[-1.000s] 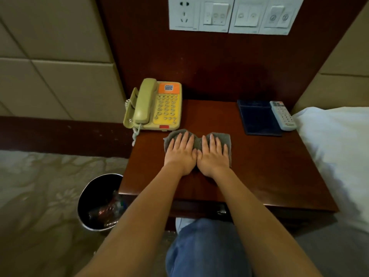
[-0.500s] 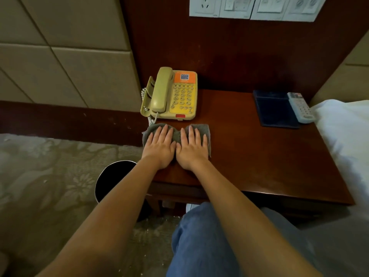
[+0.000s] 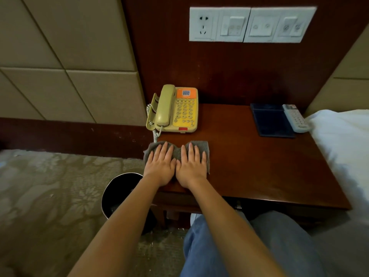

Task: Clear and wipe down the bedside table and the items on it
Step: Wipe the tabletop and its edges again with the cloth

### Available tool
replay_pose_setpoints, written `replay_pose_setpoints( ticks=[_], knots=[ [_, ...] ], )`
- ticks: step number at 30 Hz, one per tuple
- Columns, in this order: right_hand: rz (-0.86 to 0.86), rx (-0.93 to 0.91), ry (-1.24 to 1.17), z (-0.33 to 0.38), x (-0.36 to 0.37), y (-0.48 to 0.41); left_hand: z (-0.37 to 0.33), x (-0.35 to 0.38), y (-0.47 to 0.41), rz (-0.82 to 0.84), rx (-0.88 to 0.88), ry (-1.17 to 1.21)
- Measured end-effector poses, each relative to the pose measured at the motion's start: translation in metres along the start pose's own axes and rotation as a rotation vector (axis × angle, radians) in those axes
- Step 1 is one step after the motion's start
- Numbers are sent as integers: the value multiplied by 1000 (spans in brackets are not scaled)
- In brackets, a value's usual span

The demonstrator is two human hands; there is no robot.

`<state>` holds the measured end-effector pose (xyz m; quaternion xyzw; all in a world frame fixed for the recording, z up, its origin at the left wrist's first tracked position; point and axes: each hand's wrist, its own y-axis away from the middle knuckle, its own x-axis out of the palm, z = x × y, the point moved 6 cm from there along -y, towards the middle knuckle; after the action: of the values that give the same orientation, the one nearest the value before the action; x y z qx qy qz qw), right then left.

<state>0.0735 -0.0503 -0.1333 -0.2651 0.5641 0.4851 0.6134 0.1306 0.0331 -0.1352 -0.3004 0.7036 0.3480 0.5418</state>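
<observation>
Both hands, left [image 3: 159, 166] and right [image 3: 191, 166], fingers released and flat, press cloth [image 3: 177, 153] onto desk [image 3: 259, 166] at its left front, just before phone [image 3: 173, 109].

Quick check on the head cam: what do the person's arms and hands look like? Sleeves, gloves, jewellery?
Both arms are bare right down to the frame's bottom edge, no sleeves showing. The left hand and right hand wear no gloves; no rings, watch or wristband visible. Fingernails look short and unpainted. Below the arms, blue denim trousers.
</observation>
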Motion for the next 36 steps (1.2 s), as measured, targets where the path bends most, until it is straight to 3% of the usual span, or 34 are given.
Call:
replay_pose_setpoints(
  ticks=[9,16,31,36],
  knots=[
    [18,-61,-33,9,12,59,2,15,63,-4,-99,-22],
    [-23,7,-129,-33,10,77,-47,20,72,-30,-114,7],
    [-121,404,-176,-285,-38,150,-316,57,53,77,264,3],
    [-99,531,-299,-347,-59,149,-388,71,46,123,396,-95]
  ],
)
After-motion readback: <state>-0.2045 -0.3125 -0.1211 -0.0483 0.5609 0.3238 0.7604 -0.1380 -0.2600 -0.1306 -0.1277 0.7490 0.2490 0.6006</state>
